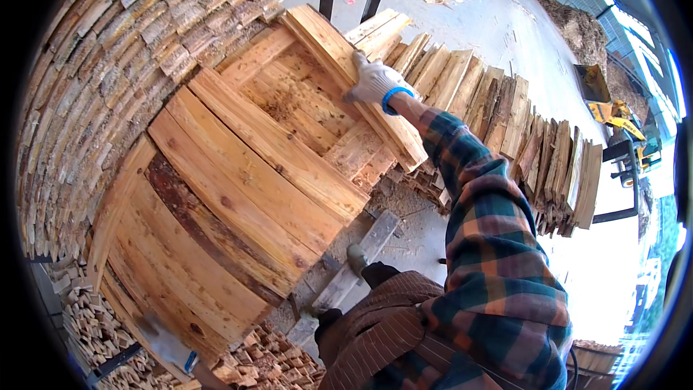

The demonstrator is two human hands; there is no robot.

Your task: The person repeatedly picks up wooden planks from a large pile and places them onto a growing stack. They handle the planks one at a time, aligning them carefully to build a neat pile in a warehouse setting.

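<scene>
A stack of pale wooden boards (238,180) lies in front of me, its top layer set side by side. One board shows a dark strip of bark (191,206). My right hand (377,82), in a whitish work glove with a blue cuff, is closed over a long plank (339,65) at the far side of the stack. Beyond that plank's near edge, sawdust (289,97) covers a lower layer of boards. At the lower left, my left hand (170,347), also gloved, is beside the stack's near end. Motion blurs its fingers.
A tall wall of stacked wood pieces (151,36) rises at the left. Rough slabs (498,115) stand in a row on the right. Cut offcuts (278,361) are heaped below. A beam (361,256) lies by my boot (356,258). A yellow loader (617,115) stands far right.
</scene>
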